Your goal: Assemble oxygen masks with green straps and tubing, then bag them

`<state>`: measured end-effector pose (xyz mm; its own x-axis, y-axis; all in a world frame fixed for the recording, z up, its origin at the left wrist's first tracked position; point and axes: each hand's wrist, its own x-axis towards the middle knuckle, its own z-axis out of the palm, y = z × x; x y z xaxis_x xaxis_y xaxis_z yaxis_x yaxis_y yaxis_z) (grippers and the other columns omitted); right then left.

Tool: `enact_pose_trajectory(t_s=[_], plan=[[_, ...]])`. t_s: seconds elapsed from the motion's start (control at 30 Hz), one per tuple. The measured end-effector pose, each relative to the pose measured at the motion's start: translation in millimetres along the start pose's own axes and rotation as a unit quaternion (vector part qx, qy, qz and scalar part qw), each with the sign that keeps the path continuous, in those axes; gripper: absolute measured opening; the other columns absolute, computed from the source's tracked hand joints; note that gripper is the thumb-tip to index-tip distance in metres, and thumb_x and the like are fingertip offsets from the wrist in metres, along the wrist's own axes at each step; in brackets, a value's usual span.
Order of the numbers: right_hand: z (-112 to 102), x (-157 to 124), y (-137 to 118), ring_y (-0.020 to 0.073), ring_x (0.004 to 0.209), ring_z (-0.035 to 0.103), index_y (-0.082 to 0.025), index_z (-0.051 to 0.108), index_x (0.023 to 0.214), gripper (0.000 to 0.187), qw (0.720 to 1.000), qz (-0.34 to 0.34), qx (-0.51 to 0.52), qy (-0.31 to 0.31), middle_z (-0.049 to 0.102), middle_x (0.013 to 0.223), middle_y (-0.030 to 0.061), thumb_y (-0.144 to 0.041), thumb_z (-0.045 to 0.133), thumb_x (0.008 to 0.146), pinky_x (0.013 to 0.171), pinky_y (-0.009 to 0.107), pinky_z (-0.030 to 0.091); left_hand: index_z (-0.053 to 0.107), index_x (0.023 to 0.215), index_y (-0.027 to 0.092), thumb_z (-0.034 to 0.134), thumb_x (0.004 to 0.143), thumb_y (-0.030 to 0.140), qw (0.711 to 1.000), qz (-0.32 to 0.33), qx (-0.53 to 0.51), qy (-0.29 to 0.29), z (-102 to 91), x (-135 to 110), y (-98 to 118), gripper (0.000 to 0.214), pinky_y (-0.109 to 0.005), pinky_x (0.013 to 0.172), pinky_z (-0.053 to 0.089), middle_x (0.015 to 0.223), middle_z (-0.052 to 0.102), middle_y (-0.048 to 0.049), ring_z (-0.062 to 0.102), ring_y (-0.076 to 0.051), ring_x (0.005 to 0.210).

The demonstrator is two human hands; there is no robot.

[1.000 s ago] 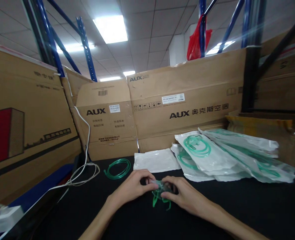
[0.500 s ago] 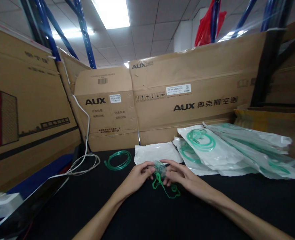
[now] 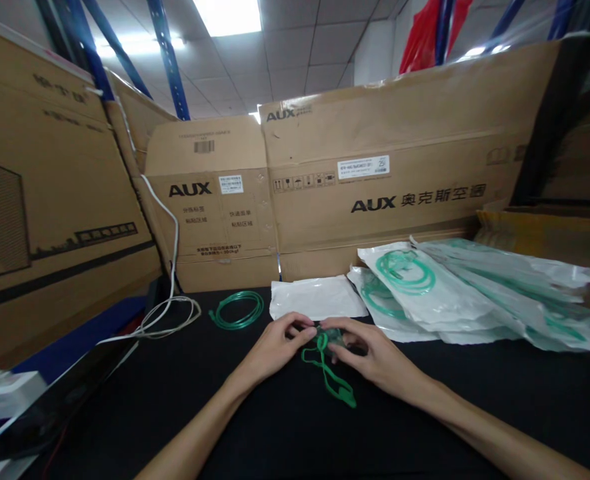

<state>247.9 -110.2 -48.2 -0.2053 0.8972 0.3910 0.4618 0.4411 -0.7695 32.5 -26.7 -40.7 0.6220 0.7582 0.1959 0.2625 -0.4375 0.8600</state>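
Observation:
Between my two hands, above the black table, is a small clear greenish oxygen mask (image 3: 333,337). A green elastic strap (image 3: 329,377) hangs from it toward me. My left hand (image 3: 279,343) pinches the mask's left side, thumb and fingers together near the strap's upper end. Around the right side of the mask, the fingers and thumb of my right hand (image 3: 369,350) are closed. My fingers cover part of the mask. A coil of green tubing (image 3: 237,311) lies on the table to the left, apart from my hands. Just behind them is a flat white pouch (image 3: 317,298).
White packets with green tubing (image 3: 425,293) are piled at the right. A white cable (image 3: 175,260) loops along the left, near a white plug adapter (image 3: 12,397). Cardboard panels (image 3: 315,220) wall off the back and left, with blue rack posts behind.
The mask has turned in my hands, and its green strap now hangs longer and straighter toward me. My right hand has shifted slightly. The camera view has tilted down a little.

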Motion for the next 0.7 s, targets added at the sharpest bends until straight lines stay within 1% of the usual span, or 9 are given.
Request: enact_pose_trajectory(t_s=[0.07,0.1,0.17,0.27,0.37,0.43,0.53,0.7], plan=[[0,1,2,0.0188,0.073,0.069,-0.021,0.065,0.118,0.029,1.0,0.012,-0.009,0.017,0.072,0.084,0.0028,-0.036,0.06,0.094,0.075,0.032,0.056,0.067,0.099,0.016,0.061,0.089,0.058,1.0,0.001,0.022,0.023,-1.3,-1,3,0.043,-0.025,0.072,0.042,0.085,0.063,-0.0014,0.054,-0.016,0.079],[1,1,2,0.0195,0.071,0.07,-0.021,0.065,0.118,0.03,0.999,0.017,-0.015,0.023,0.071,0.078,0.002,-0.037,0.059,0.094,0.074,0.032,0.056,0.067,0.094,0.016,0.061,0.089,0.058,0.999,0.0,0.029,0.019,-1.7,-2,4,0.042,-0.024,0.069,0.04,0.081,0.061,-0.0003,0.052,-0.015,0.076],[1,1,2,0.0199,0.069,0.069,-0.02,0.065,0.117,0.03,0.999,0.018,-0.035,0.035,0.07,0.073,0.0016,-0.038,0.058,0.094,0.072,0.032,0.056,0.069,0.087,0.016,0.061,0.089,0.057,0.999,0.0,0.037,-0.015,-1.4,-4,7,0.042,-0.024,0.063,0.037,0.072,0.058,0.0014,0.049,-0.014,0.069],[2,1,0,0.0194,0.07,0.068,-0.019,0.067,0.113,0.027,0.995,-0.012,-0.084,0.047,0.073,0.084,0.0047,-0.035,0.058,0.094,0.07,0.032,0.054,0.072,0.084,0.016,0.064,0.088,0.051,0.997,0.013,0.042,-0.064,2.1,-5,10,0.037,-0.023,0.061,0.036,0.071,0.059,0.0016,0.049,-0.013,0.067],[4,1,-2,0.0191,0.076,0.067,-0.02,0.07,0.109,0.023,0.992,-0.054,-0.11,0.043,0.074,0.102,0.0079,-0.034,0.058,0.094,0.073,0.032,0.054,0.073,0.087,0.016,0.063,0.09,0.044,0.996,0.029,0.05,-0.066,6.1,-6,9,0.03,-0.023,0.062,0.035,0.073,0.059,0.002,0.047,-0.013,0.067],[4,0,-2,0.019,0.078,0.067,-0.02,0.071,0.107,0.022,0.991,-0.064,-0.114,0.039,0.074,0.108,0.0088,-0.033,0.058,0.095,0.074,0.032,0.054,0.072,0.087,0.016,0.06,0.092,0.041,0.996,0.038,0.057,-0.059,7.5,-5,8,0.028,-0.023,0.062,0.034,0.073,0.059,0.0021,0.047,-0.013,0.068],[5,0,-2,0.0189,0.079,0.068,-0.02,0.072,0.106,0.02,0.989,-0.061,-0.127,0.044,0.074,0.107,0.0087,-0.029,0.057,0.095,0.073,0.03,0.054,0.07,0.082,0.016,0.056,0.095,0.039,0.995,0.052,0.068,-0.054,8.3,-5,8,0.03,-0.024,0.063,0.033,0.072,0.058,0.0023,0.046,-0.013,0.069],[6,2,0,0.0201,0.088,0.071,-0.02,0.072,0.1,0.017,0.985,-0.096,-0.128,0.063,0.075,0.094,0.0054,-0.022,0.056,0.096,0.084,0.031,0.054,0.063,0.077,0.016,0.05,0.097,0.036,0.994,0.066,0.079,-0.046,10.4,-5,12,0.031,-0.025,0.065,0.033,0.07,0.053,0.0029,0.045,-0.013,0.068]])
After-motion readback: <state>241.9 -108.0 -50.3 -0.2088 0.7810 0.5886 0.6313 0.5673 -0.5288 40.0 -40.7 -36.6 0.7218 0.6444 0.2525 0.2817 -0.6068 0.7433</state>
